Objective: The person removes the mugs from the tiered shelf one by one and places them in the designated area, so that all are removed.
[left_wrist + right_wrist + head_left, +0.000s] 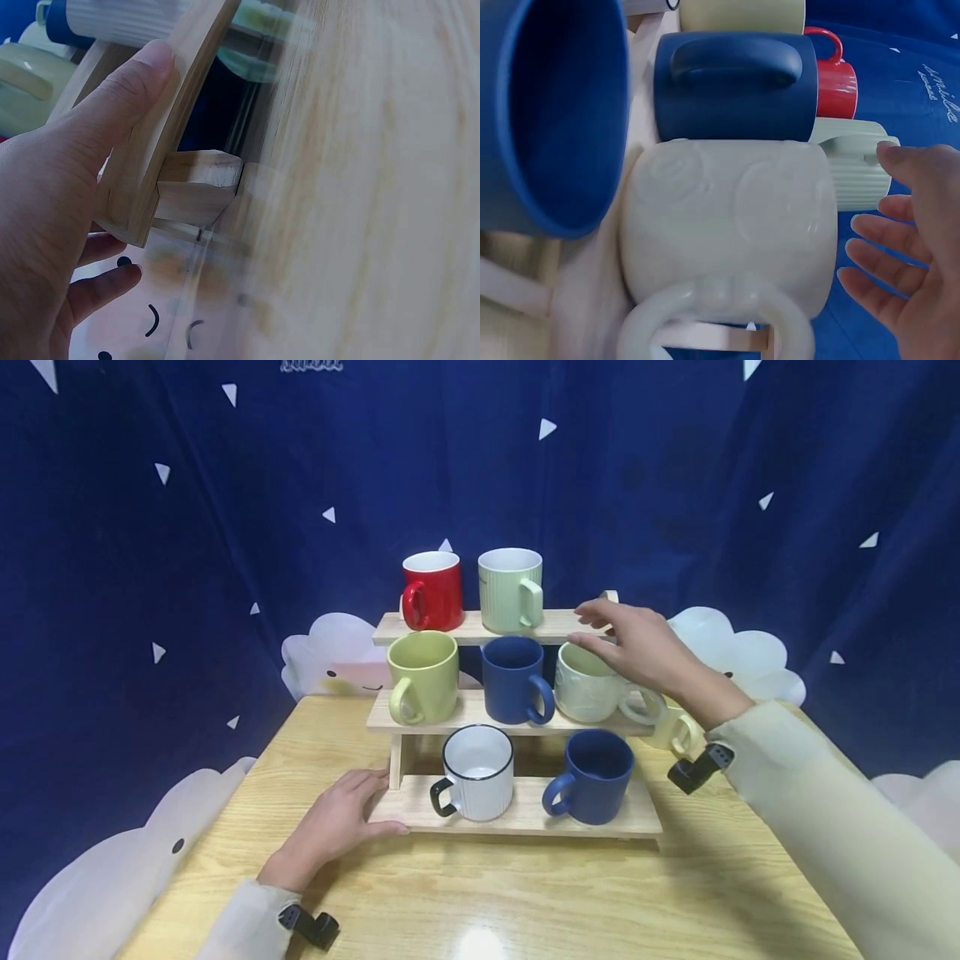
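A three-tier wooden rack (525,818) holds mugs. My left hand (341,818) grips the left end of its bottom board, the thumb (142,71) along the front edge and the other fingers round the end. My right hand (637,643) is above the embossed white mug (583,685) on the middle tier, fingers slightly bent and holding nothing. In the right wrist view a gap shows between those fingers (885,236) and the white mug (727,217). Left of it stand a dark blue mug (513,681) and a yellow-green mug (423,677).
The top tier carries a red mug (435,593) and a pale green ribbed mug (510,589). On the bottom tier are a white black-rimmed mug (480,777) and another dark blue mug (596,777). A pale yellow mug (671,731) stands behind the rack's right end, partly hidden.
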`<state>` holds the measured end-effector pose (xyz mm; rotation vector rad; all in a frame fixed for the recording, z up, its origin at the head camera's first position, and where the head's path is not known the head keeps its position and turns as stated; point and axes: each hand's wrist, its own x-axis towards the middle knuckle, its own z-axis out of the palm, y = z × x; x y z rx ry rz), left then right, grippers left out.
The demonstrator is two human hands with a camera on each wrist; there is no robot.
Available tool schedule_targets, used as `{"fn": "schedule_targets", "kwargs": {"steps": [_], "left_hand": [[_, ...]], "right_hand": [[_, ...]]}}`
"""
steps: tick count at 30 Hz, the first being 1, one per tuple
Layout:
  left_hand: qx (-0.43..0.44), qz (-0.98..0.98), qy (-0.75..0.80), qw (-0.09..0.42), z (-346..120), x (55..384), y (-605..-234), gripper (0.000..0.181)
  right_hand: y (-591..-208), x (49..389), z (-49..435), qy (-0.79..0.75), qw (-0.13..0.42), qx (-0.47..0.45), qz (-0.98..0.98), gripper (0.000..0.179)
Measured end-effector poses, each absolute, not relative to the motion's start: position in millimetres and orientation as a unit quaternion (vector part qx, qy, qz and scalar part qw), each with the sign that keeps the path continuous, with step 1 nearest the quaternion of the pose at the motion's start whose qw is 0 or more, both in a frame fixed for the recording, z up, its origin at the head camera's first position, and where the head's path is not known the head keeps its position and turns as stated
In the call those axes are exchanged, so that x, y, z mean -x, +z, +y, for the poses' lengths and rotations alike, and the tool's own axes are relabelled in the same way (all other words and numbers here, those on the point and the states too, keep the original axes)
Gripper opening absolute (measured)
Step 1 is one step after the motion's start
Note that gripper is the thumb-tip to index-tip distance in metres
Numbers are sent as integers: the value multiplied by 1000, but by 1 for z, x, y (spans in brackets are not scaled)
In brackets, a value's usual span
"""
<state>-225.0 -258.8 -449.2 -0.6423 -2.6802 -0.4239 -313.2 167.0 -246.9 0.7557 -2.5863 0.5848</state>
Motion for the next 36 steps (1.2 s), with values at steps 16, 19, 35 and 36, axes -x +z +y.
{"fn": "schedule_targets", "kwargs": {"steps": [16, 19, 35, 36], "left_hand": [[229, -946, -149, 176, -258, 225, -450, 89], [228, -946, -150, 176, -258, 225, -451, 89], [228, -946, -147, 179, -260, 225, -452, 89], [228, -946, -147, 179, -260, 225, -452, 89]], "right_hand": [[-233, 330, 134, 204, 179, -255, -928, 53], [-230, 331, 127, 205, 176, -248, -930, 51], [-222, 339, 104, 225, 177, -208, -935, 36], [-222, 339, 104, 227, 178, -205, -935, 36]]}}
